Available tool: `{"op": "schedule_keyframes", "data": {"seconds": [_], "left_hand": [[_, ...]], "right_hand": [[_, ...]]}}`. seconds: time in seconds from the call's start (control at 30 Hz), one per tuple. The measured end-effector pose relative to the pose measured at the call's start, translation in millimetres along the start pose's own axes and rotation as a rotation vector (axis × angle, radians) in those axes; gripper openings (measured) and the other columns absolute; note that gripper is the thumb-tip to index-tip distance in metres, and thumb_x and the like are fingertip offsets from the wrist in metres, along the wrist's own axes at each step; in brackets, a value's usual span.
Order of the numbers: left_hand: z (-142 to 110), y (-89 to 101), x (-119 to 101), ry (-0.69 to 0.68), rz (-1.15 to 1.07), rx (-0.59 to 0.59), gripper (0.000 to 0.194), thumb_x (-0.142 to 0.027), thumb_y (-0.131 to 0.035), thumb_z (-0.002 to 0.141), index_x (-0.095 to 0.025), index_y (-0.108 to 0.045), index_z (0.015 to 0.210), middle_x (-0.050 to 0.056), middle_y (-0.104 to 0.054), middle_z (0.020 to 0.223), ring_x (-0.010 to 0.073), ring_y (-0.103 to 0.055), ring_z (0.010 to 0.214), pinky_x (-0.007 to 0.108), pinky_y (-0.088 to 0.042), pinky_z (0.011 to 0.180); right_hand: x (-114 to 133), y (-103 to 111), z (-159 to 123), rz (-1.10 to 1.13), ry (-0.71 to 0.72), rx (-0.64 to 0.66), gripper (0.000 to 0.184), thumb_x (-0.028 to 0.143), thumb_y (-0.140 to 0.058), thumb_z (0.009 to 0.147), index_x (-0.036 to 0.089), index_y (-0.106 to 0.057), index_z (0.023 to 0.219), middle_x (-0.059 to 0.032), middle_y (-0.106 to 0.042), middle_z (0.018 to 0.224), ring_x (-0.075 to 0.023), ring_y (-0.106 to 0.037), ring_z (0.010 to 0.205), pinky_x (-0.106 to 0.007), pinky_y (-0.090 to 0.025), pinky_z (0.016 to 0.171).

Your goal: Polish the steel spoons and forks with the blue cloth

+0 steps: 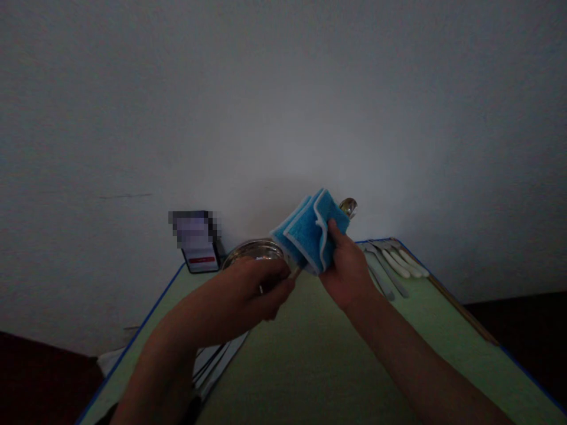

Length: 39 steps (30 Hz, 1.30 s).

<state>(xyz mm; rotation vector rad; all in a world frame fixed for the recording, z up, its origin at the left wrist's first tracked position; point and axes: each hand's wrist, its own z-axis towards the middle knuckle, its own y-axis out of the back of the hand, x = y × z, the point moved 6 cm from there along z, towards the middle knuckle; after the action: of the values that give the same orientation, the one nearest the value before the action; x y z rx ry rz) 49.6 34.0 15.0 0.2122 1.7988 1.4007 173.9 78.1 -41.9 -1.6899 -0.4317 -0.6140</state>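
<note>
My left hand (pixel 261 289) pinches the thin handle of a metal spoon, which slants up to the right. The spoon's shiny bowl (pixel 348 206) shows beyond a folded blue cloth (pixel 312 230) with white edging. Closed around that cloth is my right hand (pixel 348 265), its thumb pressing on the front. The cloth covers the middle of the spoon, so that stretch is hidden. Just behind my left hand stands a round metal bowl (pixel 254 243), its contents mostly hidden from view.
A propped phone (pixel 201 242) stands left of the bowl. On the right of the green table (pixel 310 366) lie metal cutlery (pixel 387 271), several white-handled utensils (pixel 405 262) and thin brown sticks (pixel 460 310). Dark strips on a pale sheet (pixel 221 360) lie beneath my left forearm. A wall (pixel 283 118) rises behind.
</note>
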Motion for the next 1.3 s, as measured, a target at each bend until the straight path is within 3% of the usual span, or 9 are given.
{"op": "schedule_keyframes", "data": {"seconds": [0.27, 0.4, 0.6, 0.7, 0.83, 0.97, 1.03, 1.17, 1.3], "left_hand": [[-7.4, 8.3, -7.2, 0.022, 0.172, -0.05, 0.028, -0.032, -0.039, 0.086, -0.018, -0.053, 0.067, -0.003, -0.051, 0.057, 0.0085, -0.047, 0.05, 0.02, -0.032, 0.046], [-20.0, 11.3, -4.0, 0.04, 0.117, -0.034, 0.027, -0.037, -0.042, 0.085, -0.019, -0.056, 0.071, -0.003, -0.053, 0.058, 0.0084, -0.049, 0.049, 0.019, -0.034, 0.044], [-34.4, 17.0, 4.7, 0.047, -0.017, -0.043, 0.02, -0.034, -0.046, 0.083, -0.019, -0.056, 0.073, -0.005, -0.055, 0.058, 0.0071, -0.051, 0.05, 0.017, -0.037, 0.047], [-30.7, 28.0, 11.1, 0.114, -0.045, -0.133, 0.024, -0.033, -0.04, 0.086, -0.018, -0.053, 0.073, -0.006, -0.052, 0.057, 0.0068, -0.049, 0.052, 0.017, -0.037, 0.05], [-26.0, 47.2, 21.0, 0.258, 0.05, -0.36, 0.028, -0.031, -0.032, 0.09, -0.017, -0.046, 0.07, -0.005, -0.048, 0.057, 0.0066, -0.045, 0.052, 0.018, -0.035, 0.051], [-31.3, 62.8, 36.7, 0.365, 0.1, -0.636, 0.026, -0.031, -0.03, 0.09, -0.017, -0.043, 0.072, -0.004, -0.048, 0.058, 0.0076, -0.045, 0.052, 0.019, -0.034, 0.05], [-33.5, 64.9, 45.6, 0.367, 0.083, -0.688, 0.027, -0.033, -0.03, 0.09, -0.018, -0.043, 0.072, -0.004, -0.048, 0.056, 0.0078, -0.044, 0.049, 0.02, -0.033, 0.047], [-26.3, 55.7, 51.9, 0.305, 0.142, -0.516, 0.03, -0.034, -0.031, 0.089, -0.017, -0.048, 0.07, -0.003, -0.05, 0.054, 0.0092, -0.044, 0.047, 0.022, -0.034, 0.048], [-18.7, 46.3, 46.8, 0.257, 0.177, -0.412, 0.028, -0.037, -0.036, 0.087, -0.017, -0.054, 0.078, -0.002, -0.056, 0.059, 0.0108, -0.05, 0.05, 0.022, -0.036, 0.049]], "right_hand": [[1.9, 3.9, 3.0, 0.002, 0.056, -0.045, 0.021, 0.034, -0.054, 0.081, 0.02, -0.059, 0.096, -0.0028, -0.067, 0.101, -0.0145, -0.064, 0.085, -0.03, -0.053, 0.077], [15.8, 7.3, 11.6, 0.023, 0.1, -0.026, 0.019, 0.03, -0.054, 0.081, 0.021, -0.059, 0.097, -0.0012, -0.066, 0.104, -0.0143, -0.062, 0.093, -0.03, -0.052, 0.08], [36.2, 18.9, 23.6, -0.063, 0.234, -0.044, 0.018, 0.029, -0.059, 0.077, 0.022, -0.06, 0.093, 0.0003, -0.069, 0.095, -0.0156, -0.064, 0.087, -0.034, -0.053, 0.078], [33.5, 16.0, 22.3, -0.089, 0.217, -0.008, 0.016, 0.026, -0.061, 0.075, 0.02, -0.062, 0.09, 0.0, -0.07, 0.091, -0.0161, -0.065, 0.084, -0.034, -0.053, 0.078], [23.1, 5.5, 15.9, -0.174, 0.101, 0.101, 0.016, 0.021, -0.062, 0.073, 0.017, -0.062, 0.089, -0.002, -0.071, 0.084, -0.0172, -0.066, 0.078, -0.034, -0.053, 0.076], [27.5, -2.7, 7.2, -0.423, -0.029, 0.345, 0.021, 0.024, -0.067, 0.069, 0.017, -0.064, 0.088, -0.0028, -0.071, 0.083, -0.0176, -0.066, 0.075, -0.035, -0.052, 0.076], [36.6, -2.5, 1.1, -0.639, -0.092, 0.488, 0.026, 0.023, -0.071, 0.066, 0.019, -0.064, 0.091, -0.0013, -0.07, 0.085, -0.0171, -0.065, 0.078, -0.033, -0.05, 0.078], [69.7, 2.1, -8.7, -1.234, 0.073, 0.601, 0.017, 0.03, -0.069, 0.068, 0.021, -0.066, 0.083, 0.0016, -0.069, 0.081, -0.0162, -0.063, 0.074, -0.028, -0.049, 0.069], [82.5, 1.5, -17.2, -1.487, 0.139, 0.654, 0.016, 0.034, -0.061, 0.074, 0.021, -0.065, 0.083, 0.0013, -0.067, 0.074, -0.0163, -0.061, 0.066, -0.027, -0.048, 0.058]]}}
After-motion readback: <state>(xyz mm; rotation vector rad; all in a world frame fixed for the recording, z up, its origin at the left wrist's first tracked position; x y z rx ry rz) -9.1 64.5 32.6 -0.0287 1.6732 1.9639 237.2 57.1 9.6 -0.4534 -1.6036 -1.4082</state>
